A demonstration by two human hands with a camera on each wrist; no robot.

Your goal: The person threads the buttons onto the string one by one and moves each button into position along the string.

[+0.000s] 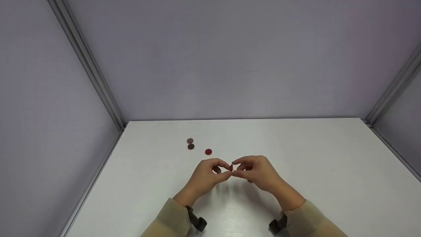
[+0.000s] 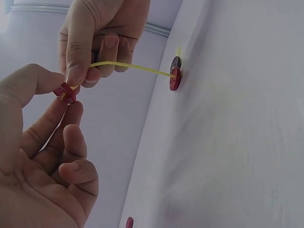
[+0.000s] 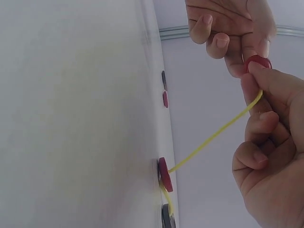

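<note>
While both hands (image 1: 230, 172) pinch a red button (image 2: 65, 92) on yellow cord (image 2: 133, 68), three loose buttons (image 1: 197, 146) lie beyond, unobstructed.

In the head view, the small red button (image 1: 231, 168) pinched between the fingertips of the left hand (image 1: 207, 176) and right hand (image 1: 256, 172) is almost wholly covered. The thin yellow cord (image 2: 133, 68) is too fine to see there. Below the left fingers, a red disc (image 2: 129, 222) is cut off by the frame edge.
</note>
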